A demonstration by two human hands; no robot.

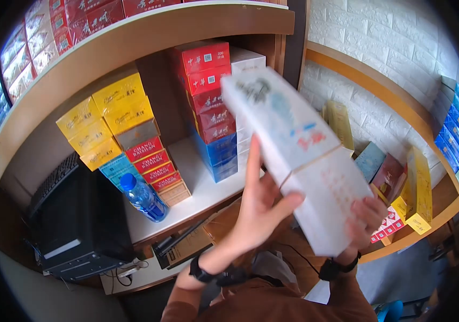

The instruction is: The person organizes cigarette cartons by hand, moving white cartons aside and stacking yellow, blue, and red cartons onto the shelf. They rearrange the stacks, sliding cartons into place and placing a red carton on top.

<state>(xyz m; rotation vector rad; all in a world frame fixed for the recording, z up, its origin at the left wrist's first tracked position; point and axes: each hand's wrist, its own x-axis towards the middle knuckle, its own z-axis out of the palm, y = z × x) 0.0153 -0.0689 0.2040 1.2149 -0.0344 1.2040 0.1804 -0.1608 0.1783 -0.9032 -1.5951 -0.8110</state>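
Note:
A long white cigarette carton (310,155) is tilted in front of the shelf, its upper end leaning left. It has a dark and pale-blue drawing, red and blue characters, and a thin seam or band across its middle. My left hand (264,201) is closed against its left edge, with the thumb by the lower half and a finger up along the side. My right hand (366,217) is wrapped round the lower right edge; part of it is hidden behind the carton.
Stacked red and blue cartons (208,102) stand on the shelf behind. Left of them are yellow cartons (125,107) and a blue-capped bottle (146,198). A black machine (82,220) sits lower left. A curved wooden shelf on the right holds yellow cartons (418,188).

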